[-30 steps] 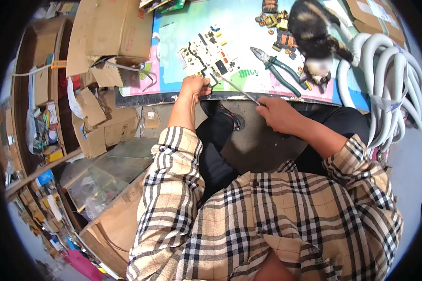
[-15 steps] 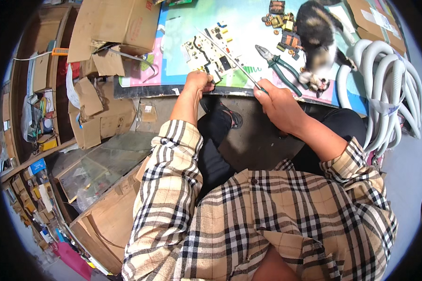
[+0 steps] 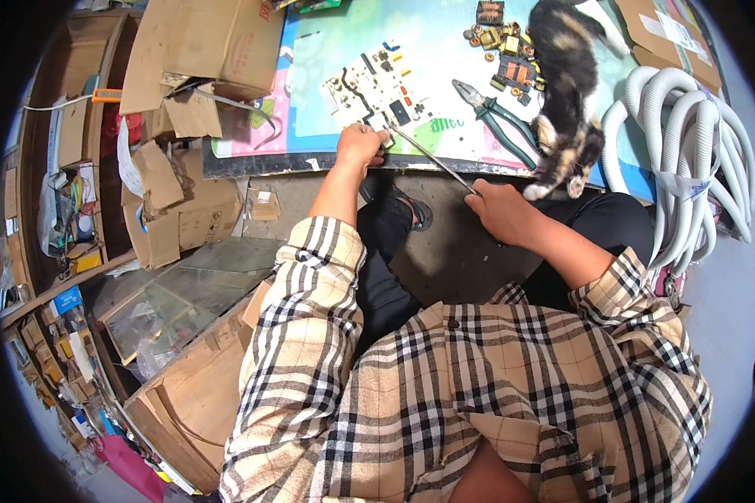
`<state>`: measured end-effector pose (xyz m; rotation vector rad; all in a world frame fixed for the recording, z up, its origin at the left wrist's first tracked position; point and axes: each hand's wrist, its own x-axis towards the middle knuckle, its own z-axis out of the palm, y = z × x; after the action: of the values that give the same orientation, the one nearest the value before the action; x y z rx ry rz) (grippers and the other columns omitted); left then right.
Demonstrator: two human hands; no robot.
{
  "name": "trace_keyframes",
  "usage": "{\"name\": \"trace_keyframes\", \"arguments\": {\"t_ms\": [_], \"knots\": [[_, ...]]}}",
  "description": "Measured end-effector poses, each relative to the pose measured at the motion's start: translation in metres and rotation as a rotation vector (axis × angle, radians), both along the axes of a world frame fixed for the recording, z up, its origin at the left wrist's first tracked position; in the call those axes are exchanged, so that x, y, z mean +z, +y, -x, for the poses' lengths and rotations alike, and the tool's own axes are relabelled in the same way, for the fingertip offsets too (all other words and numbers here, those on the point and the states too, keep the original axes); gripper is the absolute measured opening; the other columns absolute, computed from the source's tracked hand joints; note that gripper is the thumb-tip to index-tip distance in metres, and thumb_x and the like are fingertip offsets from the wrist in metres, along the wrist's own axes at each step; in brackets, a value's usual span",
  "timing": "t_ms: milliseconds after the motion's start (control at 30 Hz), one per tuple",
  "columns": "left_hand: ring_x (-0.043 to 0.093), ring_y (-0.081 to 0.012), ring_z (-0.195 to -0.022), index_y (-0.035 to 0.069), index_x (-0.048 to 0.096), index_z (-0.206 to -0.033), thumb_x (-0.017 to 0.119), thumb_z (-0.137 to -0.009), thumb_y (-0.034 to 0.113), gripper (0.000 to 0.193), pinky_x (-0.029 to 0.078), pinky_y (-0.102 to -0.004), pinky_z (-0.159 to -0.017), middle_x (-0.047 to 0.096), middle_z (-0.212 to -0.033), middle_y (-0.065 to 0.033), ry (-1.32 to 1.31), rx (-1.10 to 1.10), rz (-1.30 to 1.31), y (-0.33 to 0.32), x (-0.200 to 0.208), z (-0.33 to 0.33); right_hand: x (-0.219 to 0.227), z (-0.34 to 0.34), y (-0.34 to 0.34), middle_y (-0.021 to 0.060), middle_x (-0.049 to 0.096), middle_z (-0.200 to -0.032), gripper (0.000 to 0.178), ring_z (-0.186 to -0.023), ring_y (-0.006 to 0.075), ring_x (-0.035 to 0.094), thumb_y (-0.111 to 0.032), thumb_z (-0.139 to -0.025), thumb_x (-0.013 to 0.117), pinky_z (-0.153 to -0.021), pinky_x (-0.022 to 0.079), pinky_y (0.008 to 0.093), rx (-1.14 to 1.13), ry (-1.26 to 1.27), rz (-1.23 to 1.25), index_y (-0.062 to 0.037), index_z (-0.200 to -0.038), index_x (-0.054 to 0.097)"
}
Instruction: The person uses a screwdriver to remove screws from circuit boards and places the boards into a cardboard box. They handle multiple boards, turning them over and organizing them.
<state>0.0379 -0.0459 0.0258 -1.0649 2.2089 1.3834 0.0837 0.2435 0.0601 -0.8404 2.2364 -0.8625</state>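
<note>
right hand around slim metal screwdriver

Right fingers around screwdriver, tip at circuit board

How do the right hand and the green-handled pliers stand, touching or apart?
Apart. The head view shows a gap between the right hand and the handles of the pliers.

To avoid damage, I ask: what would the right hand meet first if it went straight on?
Probably the circuit board, ahead of the metal tool in the right hand; depth is unclear.
</note>
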Motion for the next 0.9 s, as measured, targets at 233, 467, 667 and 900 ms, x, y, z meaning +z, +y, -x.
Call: {"name": "trace_keyframes", "arguments": {"t_ms": [233,467,667,900], "knots": [[0.05,-0.0128,-0.059,0.0,0.059,-0.07,0.081,-0.068,0.012,0.025,0.046,-0.032,-0.055,0.06,-0.068,-0.0045,0.071,-0.104,0.325,-0.011,-0.011,-0.002,0.017,-0.006,-0.002,0.0234,0.061,-0.071,0.024,-0.072,0.0441,0.062,-0.024,-0.095,0.048,-0.065,0.05,0.0514,-0.117,0.038,-0.123,-0.0003,-0.093,0.049],[0.053,-0.0143,-0.063,0.001,0.064,-0.069,0.081,-0.064,0.014,0.022,0.045,-0.032,-0.061,0.063,-0.068,-0.0059,0.122,-0.114,0.628,0.002,-0.003,-0.006,0.011,-0.011,-0.003,0.0192,0.061,-0.068,0.019,-0.065,0.0396,0.063,-0.021,-0.09,0.052,-0.059,0.051,0.0468,-0.066,0.252,-0.068,-0.0021,-0.092,0.05],[0.061,-0.0183,-0.071,0.001,0.069,-0.08,0.081,-0.066,0.021,0.028,0.047,-0.0346,-0.069,0.068,-0.078,-0.0087,0.008,-0.01,0.507,0.009,0.014,-0.005,0.003,-0.017,-0.018,0.0153,0.059,-0.067,0.012,-0.06,0.0336,0.063,-0.016,-0.089,0.053,-0.054,0.051,0.0426,-0.119,0.357,-0.129,-0.0037,-0.089,0.052],[0.064,-0.0206,-0.078,0.0,0.069,-0.087,0.08,-0.068,0.021,0.03,0.048,-0.0338,-0.073,0.07,-0.087,-0.0109,0.0,0.008,0.488,0.007,0.014,-0.009,0.02,-0.012,-0.015,0.0154,0.058,-0.07,0.016,-0.059,0.0356,0.061,-0.017,-0.085,0.061,-0.053,0.049,0.0454,-0.128,0.428,-0.108,-0.0055,-0.09,0.051]]}}
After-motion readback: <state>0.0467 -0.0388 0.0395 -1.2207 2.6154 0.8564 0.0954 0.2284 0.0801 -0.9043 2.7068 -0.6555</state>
